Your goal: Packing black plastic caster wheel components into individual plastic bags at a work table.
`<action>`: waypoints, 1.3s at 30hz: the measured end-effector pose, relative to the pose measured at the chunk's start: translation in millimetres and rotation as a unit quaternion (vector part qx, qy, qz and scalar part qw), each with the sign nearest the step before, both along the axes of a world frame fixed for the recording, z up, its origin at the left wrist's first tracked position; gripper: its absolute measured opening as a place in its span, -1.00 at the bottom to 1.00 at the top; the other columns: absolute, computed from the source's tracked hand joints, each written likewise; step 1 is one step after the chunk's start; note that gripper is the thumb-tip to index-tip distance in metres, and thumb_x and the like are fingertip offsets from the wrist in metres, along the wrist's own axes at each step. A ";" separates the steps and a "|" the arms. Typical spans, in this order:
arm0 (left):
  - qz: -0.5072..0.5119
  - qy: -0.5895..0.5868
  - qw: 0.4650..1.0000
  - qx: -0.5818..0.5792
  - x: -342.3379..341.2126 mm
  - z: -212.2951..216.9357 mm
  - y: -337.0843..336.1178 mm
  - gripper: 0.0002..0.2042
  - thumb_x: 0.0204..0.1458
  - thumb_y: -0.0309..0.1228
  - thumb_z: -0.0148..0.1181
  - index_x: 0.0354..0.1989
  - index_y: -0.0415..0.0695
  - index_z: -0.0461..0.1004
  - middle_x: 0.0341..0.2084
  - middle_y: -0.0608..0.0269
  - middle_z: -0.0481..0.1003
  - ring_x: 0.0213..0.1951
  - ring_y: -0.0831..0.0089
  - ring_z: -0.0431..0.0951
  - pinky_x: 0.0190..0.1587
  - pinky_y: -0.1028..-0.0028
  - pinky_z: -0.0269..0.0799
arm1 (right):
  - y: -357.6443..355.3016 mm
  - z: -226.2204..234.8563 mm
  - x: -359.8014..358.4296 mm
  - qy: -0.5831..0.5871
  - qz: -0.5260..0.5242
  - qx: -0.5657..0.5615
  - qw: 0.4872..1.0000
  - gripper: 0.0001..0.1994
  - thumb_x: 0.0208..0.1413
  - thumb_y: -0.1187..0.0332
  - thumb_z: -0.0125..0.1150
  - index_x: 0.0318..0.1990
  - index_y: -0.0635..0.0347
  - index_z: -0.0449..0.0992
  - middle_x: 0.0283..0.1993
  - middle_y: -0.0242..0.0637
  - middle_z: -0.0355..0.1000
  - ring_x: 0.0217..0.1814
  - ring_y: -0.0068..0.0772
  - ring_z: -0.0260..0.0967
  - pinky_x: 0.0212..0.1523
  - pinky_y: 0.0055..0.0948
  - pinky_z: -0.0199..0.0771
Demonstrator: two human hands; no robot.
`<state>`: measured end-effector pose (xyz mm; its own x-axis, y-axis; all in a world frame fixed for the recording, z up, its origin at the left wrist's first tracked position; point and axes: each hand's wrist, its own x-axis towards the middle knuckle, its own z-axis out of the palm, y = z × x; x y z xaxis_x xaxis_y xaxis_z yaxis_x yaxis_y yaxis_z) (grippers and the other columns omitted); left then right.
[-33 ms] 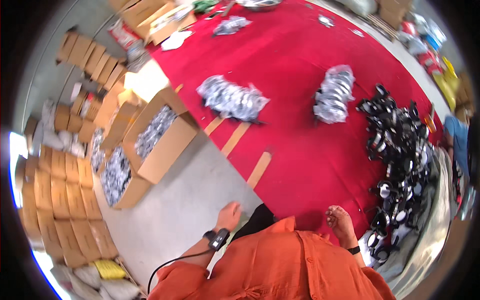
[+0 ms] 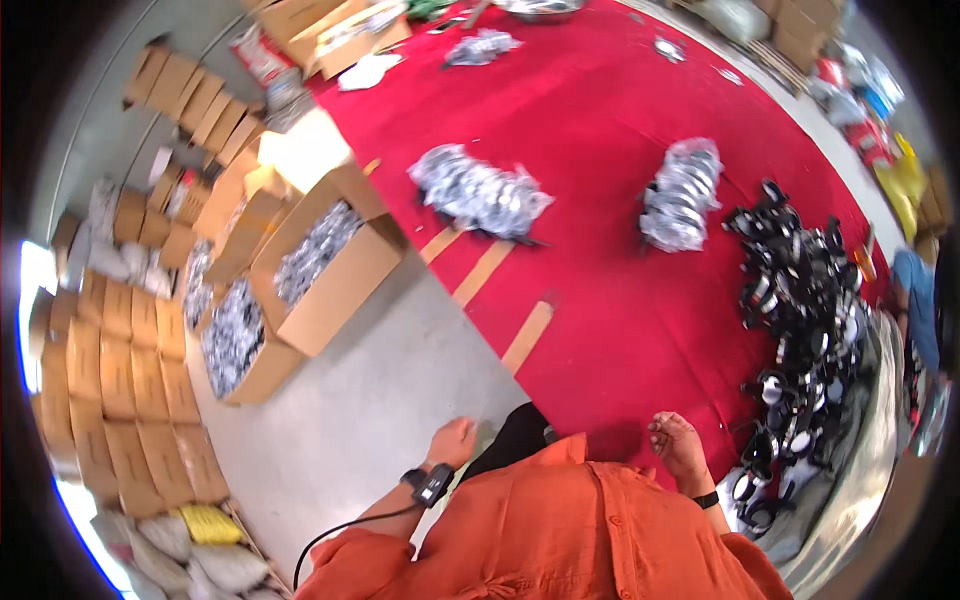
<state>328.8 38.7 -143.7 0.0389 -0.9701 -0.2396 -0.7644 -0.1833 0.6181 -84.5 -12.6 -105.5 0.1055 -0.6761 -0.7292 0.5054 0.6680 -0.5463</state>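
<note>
My left hand (image 2: 455, 443) hangs over the grey floor beside my dark trouser leg, its fingers curled and nothing seen in them. A strap with a black cabled box (image 2: 433, 485) circles the left wrist. Over the edge of the red cloth, my right hand (image 2: 677, 442) is loosely curled with nothing in it, below a black wristband (image 2: 706, 499). Neither hand touches anything. Nearest the right hand lies a heap of black parts with round shiny discs (image 2: 795, 300). Farther out, two plastic-wrapped bundles of round pieces (image 2: 480, 192) (image 2: 682, 196) rest on the cloth.
The red cloth (image 2: 590, 110) covers the floor ahead, with brown strips (image 2: 528, 338) at its left edge. Open cartons (image 2: 345, 290) of wrapped pieces stand left, near stacked cartons (image 2: 120, 390) and sacks (image 2: 215, 524). A person in blue (image 2: 915, 295) is at the far right.
The view has shifted slightly, so the bundles, heap and cartons ahead sit a little farther right. Both hands stay almost where they were, still curled.
</note>
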 end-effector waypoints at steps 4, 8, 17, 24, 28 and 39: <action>0.026 -0.189 0.925 0.328 75.1 -102.2 173.5 -0.72 -0.12 -0.15 0.03 -0.58 -0.10 0.50 -0.55 0.00 0.50 -0.40 0.08 0.52 -0.34 0.21 0.43 | -34.1 9.5 61.7 -0.006 0.140 -0.018 0.990 -0.94 0.13 0.40 0.01 -0.33 0.10 0.42 -0.42 -0.37 0.45 -0.50 -0.56 0.37 -0.50 -0.58 0.34; 0.137 -0.021 0.906 0.399 99.3 -136.7 272.9 -0.68 -0.17 -0.14 0.11 -0.49 -0.17 0.56 -0.44 -0.06 0.53 -0.27 0.07 0.55 -0.19 0.20 0.44 | -69.1 26.3 131.2 0.046 0.254 -0.032 0.966 -0.91 0.13 0.33 0.06 -0.31 0.11 0.42 -0.41 -0.38 0.44 -0.49 -0.58 0.35 -0.46 -0.61 0.33; 0.175 0.023 0.909 0.376 188.9 -156.2 181.4 -0.65 -0.17 -0.12 0.13 -0.33 -0.14 0.54 -0.34 -0.05 0.52 -0.18 0.07 0.52 -0.15 0.17 0.43 | -125.9 55.3 310.4 0.099 0.381 -0.047 0.918 -0.85 0.15 0.29 0.06 -0.24 0.16 0.40 -0.35 -0.40 0.40 -0.43 -0.61 0.32 -0.38 -0.61 0.36; 0.468 0.271 0.799 0.261 322.9 -115.3 99.6 -0.82 -0.03 -0.41 0.06 -0.35 -0.29 0.43 -0.56 0.11 0.50 -0.54 0.35 0.57 -0.59 0.41 0.48 | -174.5 57.8 404.6 0.122 0.450 -0.074 0.881 -0.84 0.14 0.29 0.06 -0.23 0.16 0.39 -0.35 -0.41 0.39 -0.41 -0.63 0.33 -0.38 -0.61 0.37; 0.487 0.222 0.796 0.282 362.8 -87.6 66.9 -0.80 -0.03 -0.42 0.01 -0.32 -0.32 0.41 -0.57 0.10 0.49 -0.52 0.33 0.59 -0.55 0.41 0.53 | -211.7 49.1 440.4 0.118 0.475 -0.060 0.870 -0.85 0.14 0.29 0.05 -0.25 0.14 0.40 -0.35 -0.41 0.39 -0.41 -0.63 0.33 -0.40 -0.61 0.37; 0.364 0.154 0.851 0.345 437.0 -185.4 50.7 -0.81 -0.11 -0.31 0.13 -0.50 -0.21 0.45 -0.52 0.07 0.53 -0.45 0.20 0.54 -0.38 0.31 0.48 | -407.2 11.2 611.9 0.203 0.487 -0.240 0.815 -0.81 0.08 0.29 0.11 -0.25 0.21 0.40 -0.31 -0.35 0.39 -0.34 -0.53 0.36 -0.32 -0.50 0.37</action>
